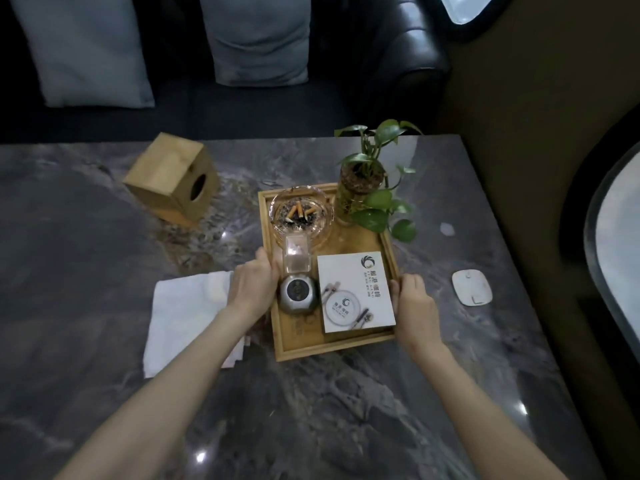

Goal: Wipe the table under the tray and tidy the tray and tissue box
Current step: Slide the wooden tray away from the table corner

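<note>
A: Tray status?
B: Wooden tray [346, 351] sits right of centre on the marble table [311, 427], long axis running away from the person. Left hand [254, 284] wraps the left rail, right hand [414, 306] the right rail, both closed on it, roughly mid-length.
A: Lifted?
B: Can't tell. Load is top-heavy: glass ashtray [301, 214] with butts and a potted plant [367, 188] at the far end, metal dome gadget [298, 292] and white booklet [355, 292] near.
A: Obstacles?
B: White cloth [183, 317] touching the left side, partly under the left forearm. Tissue box [173, 180] tipped over toward the far left edge. White coaster [471, 287] right, near the table edge.
</note>
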`<state>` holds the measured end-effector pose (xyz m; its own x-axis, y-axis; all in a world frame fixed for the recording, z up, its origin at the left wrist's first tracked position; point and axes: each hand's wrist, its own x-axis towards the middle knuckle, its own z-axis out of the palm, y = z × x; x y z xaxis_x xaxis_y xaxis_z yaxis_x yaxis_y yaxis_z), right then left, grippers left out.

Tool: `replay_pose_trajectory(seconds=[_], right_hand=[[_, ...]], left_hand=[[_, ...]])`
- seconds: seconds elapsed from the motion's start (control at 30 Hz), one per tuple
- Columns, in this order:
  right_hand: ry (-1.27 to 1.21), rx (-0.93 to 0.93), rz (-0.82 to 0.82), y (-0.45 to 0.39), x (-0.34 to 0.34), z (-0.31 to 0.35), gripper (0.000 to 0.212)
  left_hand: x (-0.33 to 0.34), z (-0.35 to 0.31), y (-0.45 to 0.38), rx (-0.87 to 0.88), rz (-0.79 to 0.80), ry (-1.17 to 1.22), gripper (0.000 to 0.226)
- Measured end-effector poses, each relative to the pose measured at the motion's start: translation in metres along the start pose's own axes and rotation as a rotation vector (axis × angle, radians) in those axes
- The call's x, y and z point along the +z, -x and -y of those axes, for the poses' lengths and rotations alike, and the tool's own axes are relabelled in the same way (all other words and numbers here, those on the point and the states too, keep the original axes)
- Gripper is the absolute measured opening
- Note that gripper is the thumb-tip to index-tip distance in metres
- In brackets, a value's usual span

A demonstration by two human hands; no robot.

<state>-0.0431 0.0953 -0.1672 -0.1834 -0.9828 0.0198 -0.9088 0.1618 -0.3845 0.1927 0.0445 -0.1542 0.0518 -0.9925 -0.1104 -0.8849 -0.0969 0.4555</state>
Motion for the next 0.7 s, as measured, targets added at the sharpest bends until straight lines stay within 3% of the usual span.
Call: replay_pose_trajectory(seconds=[0.3, 0.7], right_hand=[[0.032, 0.072, 0.041, 0.012, 0.033, 0.015, 0.024], [0.038, 0.091, 0.016, 0.006, 0.052, 0.006, 0.021]], left_hand=[[0.009, 0.035, -0.007, 0.019, 0.091, -0.011, 0.027], [0.029, 0.041, -0.017, 0.042, 0.097, 0.017, 0.026]])
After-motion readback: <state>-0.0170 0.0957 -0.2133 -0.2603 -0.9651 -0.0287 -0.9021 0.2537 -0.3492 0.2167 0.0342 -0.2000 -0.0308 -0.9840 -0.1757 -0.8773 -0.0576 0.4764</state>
